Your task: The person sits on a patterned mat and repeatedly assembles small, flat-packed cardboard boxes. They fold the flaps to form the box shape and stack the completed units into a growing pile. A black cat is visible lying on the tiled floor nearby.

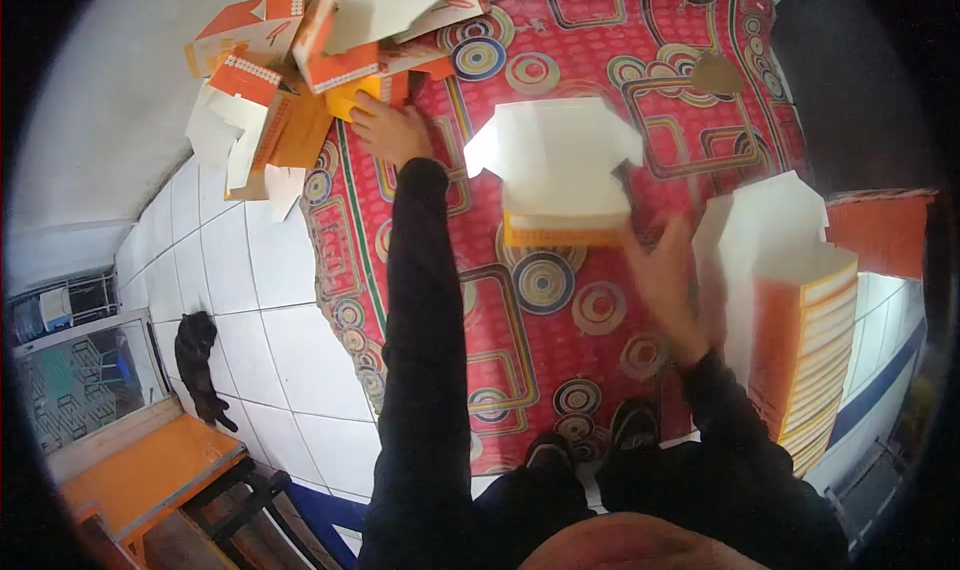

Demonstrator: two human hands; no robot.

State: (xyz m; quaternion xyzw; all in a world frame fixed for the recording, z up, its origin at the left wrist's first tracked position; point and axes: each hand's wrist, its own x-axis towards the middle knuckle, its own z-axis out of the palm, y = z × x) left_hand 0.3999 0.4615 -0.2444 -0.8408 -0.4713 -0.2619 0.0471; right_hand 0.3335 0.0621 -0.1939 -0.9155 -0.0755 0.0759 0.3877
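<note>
Left hand (388, 130) reaching open onto the folded-box pile (300, 40), right hand (668, 280) blurred, spread, empty beside the half-folded carton (560, 170); tall flat stack (800, 330) is waiting unfolded.

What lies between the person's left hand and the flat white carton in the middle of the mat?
In the head view, only bare red patterned mat lies between the left hand and the flat carton; nothing else sits there.

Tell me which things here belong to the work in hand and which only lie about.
In the work: left hand on the box pile; flat carton on the mat; blurred right hand; carton stack.

Lying about: black cat, orange table, wire rack.
</note>
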